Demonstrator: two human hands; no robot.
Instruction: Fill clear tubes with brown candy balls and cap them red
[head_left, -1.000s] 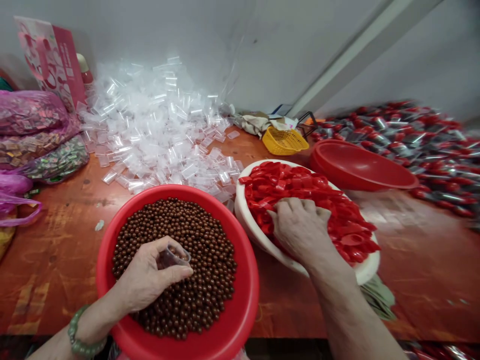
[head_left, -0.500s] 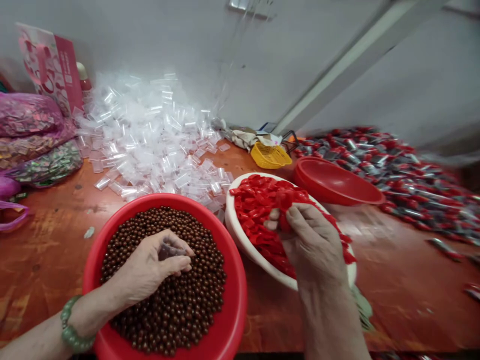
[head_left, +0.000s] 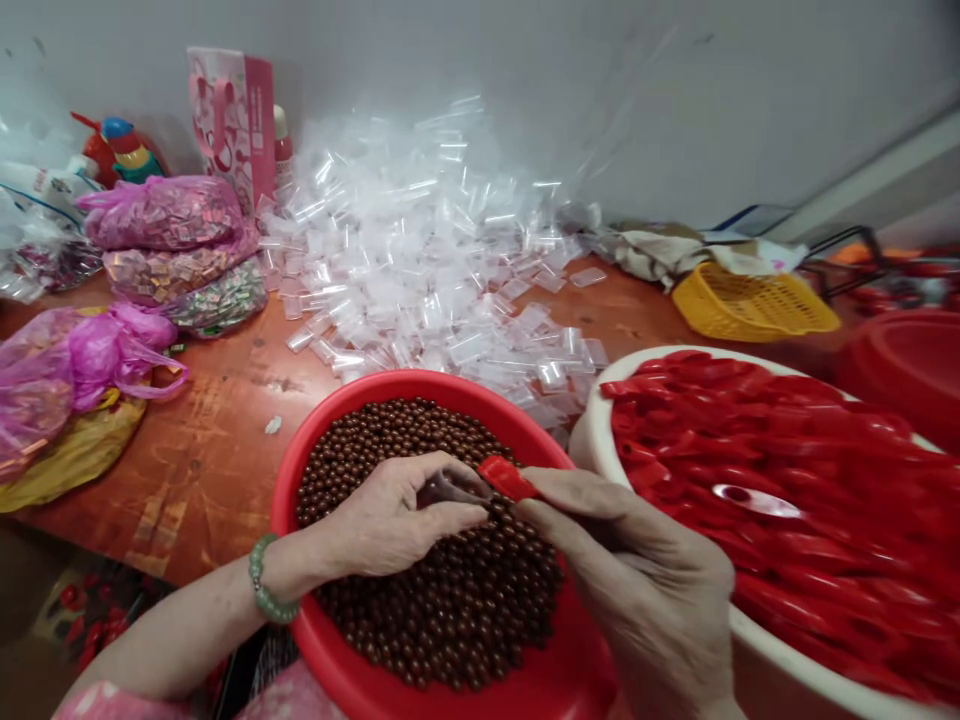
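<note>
Left hand (head_left: 379, 518) gripped one clear cup (head_left: 452, 490), right hand (head_left: 637, 575) pinched one red cap (head_left: 507, 478), above one red basin (head_left: 286, 492) at table (head_left: 217, 470) front edge.

We work over a reddish-brown worktop (head_left: 217, 420), with a red basin (head_left: 409, 380) standing at its near edge. Behind the red basin we see a broad heap of clear plastic pieces (head_left: 435, 260). Just right of it we have a white tub (head_left: 600, 430), and farther back on that side a yellow basket (head_left: 697, 310). Left of it we see a small pale scrap (head_left: 273, 425) nearby and, well apart, stacked purple bags (head_left: 165, 215).
</note>
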